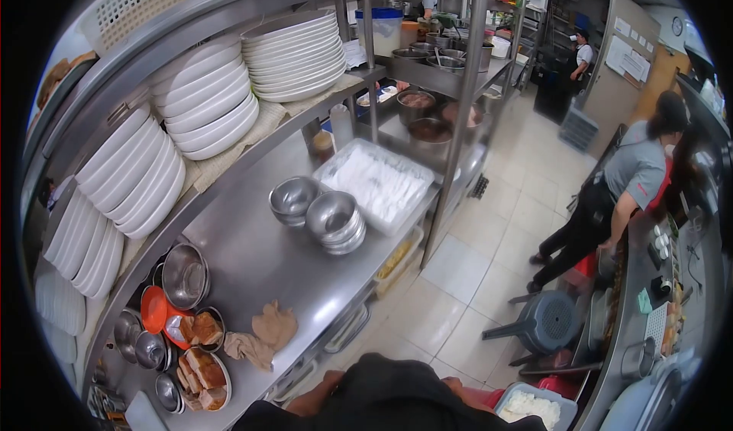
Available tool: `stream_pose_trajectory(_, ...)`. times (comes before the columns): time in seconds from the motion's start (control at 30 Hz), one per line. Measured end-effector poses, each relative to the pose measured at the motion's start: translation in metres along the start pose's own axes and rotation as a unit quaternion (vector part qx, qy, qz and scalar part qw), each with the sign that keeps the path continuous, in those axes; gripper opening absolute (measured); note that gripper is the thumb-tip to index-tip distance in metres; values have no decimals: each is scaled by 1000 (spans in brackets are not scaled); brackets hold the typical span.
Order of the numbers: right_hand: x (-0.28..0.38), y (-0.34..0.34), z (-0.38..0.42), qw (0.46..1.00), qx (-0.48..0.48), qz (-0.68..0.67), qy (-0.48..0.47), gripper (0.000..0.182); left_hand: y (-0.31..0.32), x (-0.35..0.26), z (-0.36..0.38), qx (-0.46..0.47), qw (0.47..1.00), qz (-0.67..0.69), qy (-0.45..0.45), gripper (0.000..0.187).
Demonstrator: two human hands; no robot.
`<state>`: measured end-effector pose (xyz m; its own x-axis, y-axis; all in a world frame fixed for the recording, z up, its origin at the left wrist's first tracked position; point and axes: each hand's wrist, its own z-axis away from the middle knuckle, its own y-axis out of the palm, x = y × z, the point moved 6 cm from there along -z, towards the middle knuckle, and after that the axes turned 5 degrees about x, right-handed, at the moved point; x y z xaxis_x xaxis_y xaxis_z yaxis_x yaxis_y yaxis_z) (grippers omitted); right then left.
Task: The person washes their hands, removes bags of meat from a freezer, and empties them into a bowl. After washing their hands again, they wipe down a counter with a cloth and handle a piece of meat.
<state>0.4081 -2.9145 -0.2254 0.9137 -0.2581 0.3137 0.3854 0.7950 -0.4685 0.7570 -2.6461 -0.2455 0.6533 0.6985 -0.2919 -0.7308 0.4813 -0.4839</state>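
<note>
At the bottom edge, my left hand (pixel 324 387) shows only as a bit of bare skin beside my black clothing, close to the steel counter's front edge. On the other side of my body, my right hand (pixel 460 390) is just as little seen, near a tub of white food (pixel 531 410). The fingers of both are hidden, and I cannot make out anything held. On the counter (pixel 259 225) lie a crumpled brown cloth (pixel 271 326), a bowl of browned meat pieces (pixel 205 379) and another bowl with meat (pixel 201 330).
Stacked metal bowls (pixel 336 221) stand by a tub of white powder (pixel 378 183). White plates (pixel 294 57) line the shelf above. Across the tiled aisle, a person in a grey shirt (pixel 634 164) leans over the opposite counter, near a plastic stool (pixel 546 320). Pots (pixel 430 131) sit farther back.
</note>
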Motion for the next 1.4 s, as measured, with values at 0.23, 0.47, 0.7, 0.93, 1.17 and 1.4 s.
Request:
stream_pose_trajectory(0.23, 4, -2, -5, 1000, 22, -2, -13, 36, 7, 4, -5, -20, 999, 27, -2, 31)
stream_pose_trajectory(0.47, 10, -10, 9, 1000, 29, 11, -1, 37, 9, -2, -2, -7, 1000, -9, -13, 33)
stream_pose_trajectory(0.7, 8, -14, 10, 1000, 6, 8, -7, 38, 9, -4, -2, 18, 999, 21, -44, 36)
stream_pose_trajectory(0.93, 7, -14, 11, 999, 23, 26, -11, 37, 17, 0, -12, 13, 999, 5, -43, 37)
stream_pose_trajectory(1.17, 4, -13, -1, 999, 13, 35, -24, 37, 14, 0, -12, -3, 999, 39, -35, 35)
stream_pose_trajectory(1.4, -1, -12, -1, 1000, 4, 18, -7, 39, 17, 4, -12, 0, 998, 38, -47, 35)
